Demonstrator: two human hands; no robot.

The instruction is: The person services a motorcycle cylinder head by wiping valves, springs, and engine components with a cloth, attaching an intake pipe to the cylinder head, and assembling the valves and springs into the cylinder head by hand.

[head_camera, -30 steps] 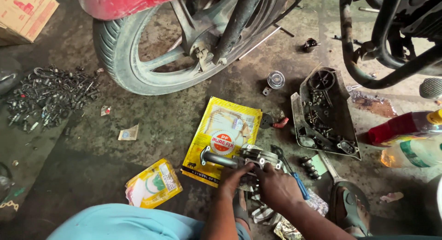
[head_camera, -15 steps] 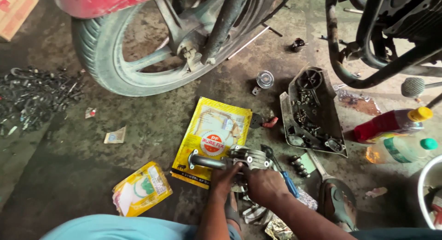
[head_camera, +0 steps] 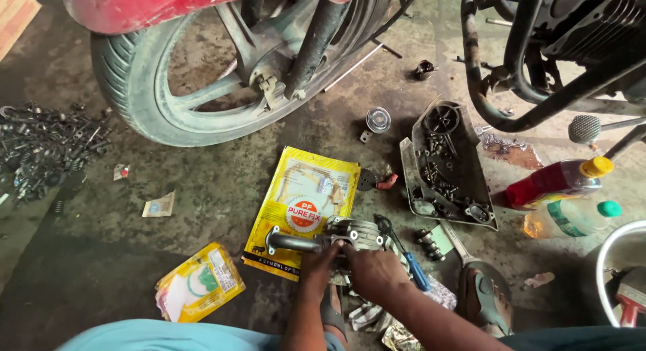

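A grey metal engine part [head_camera: 340, 236] with a tube sticking out to the left rests on the dirty floor, partly over a large yellow packet [head_camera: 303, 206]. My left hand [head_camera: 319, 263] grips the part near the base of the tube. My right hand [head_camera: 374, 270] lies over the part's right side, fingers wrapped on it. A blue-handled tool [head_camera: 410, 267] lies just right of my right hand.
A motorcycle wheel [head_camera: 202, 88] stands ahead, a second frame [head_camera: 531, 75] at the right. A dark engine cover [head_camera: 447, 169] holds small parts. A red bottle [head_camera: 555, 181], a clear bottle [head_camera: 572, 218], a small yellow packet [head_camera: 198, 284], a bolt pile [head_camera: 47, 146] and a sandalled foot [head_camera: 484, 298] surround me.
Both hands stay on the engine part. The view has drifted, so the wheel, packets and bottles sit a little differently in the frame.
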